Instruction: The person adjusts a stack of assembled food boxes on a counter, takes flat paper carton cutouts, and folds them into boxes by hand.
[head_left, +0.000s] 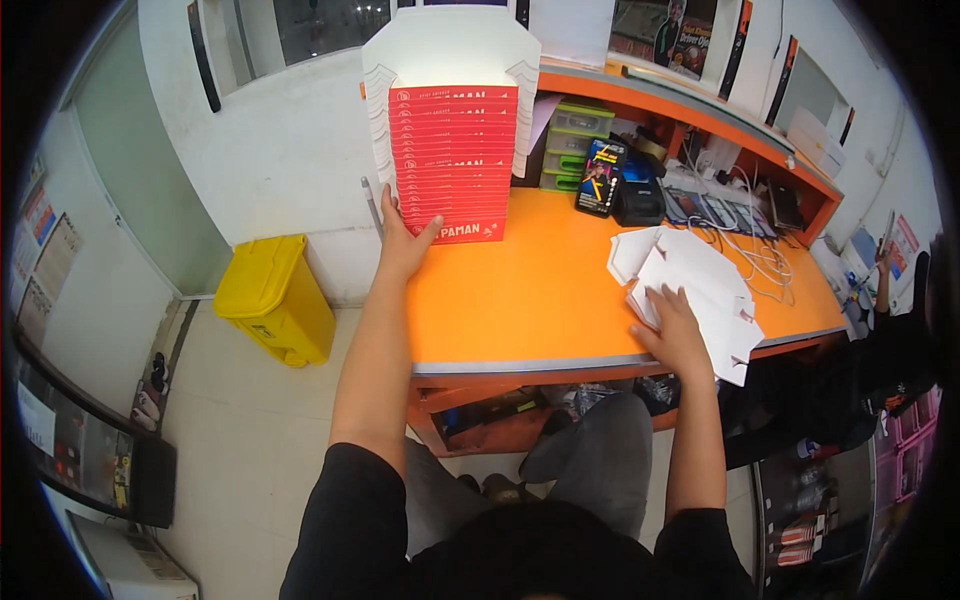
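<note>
Tall stack of red boxes (452, 160) stood at desk (520, 300) back-left corner, near edge. Your left hand (405, 240) lay flat vs its lower left side, fingers spread, gripping nothing; hard push could've toppled it, I'd judge. Loose pile of white flat boxes (700, 290) overhung front-right edge; your right hand (675, 325) pressed on top, fingers open. Drag too far, sheets likely slid off.
</note>
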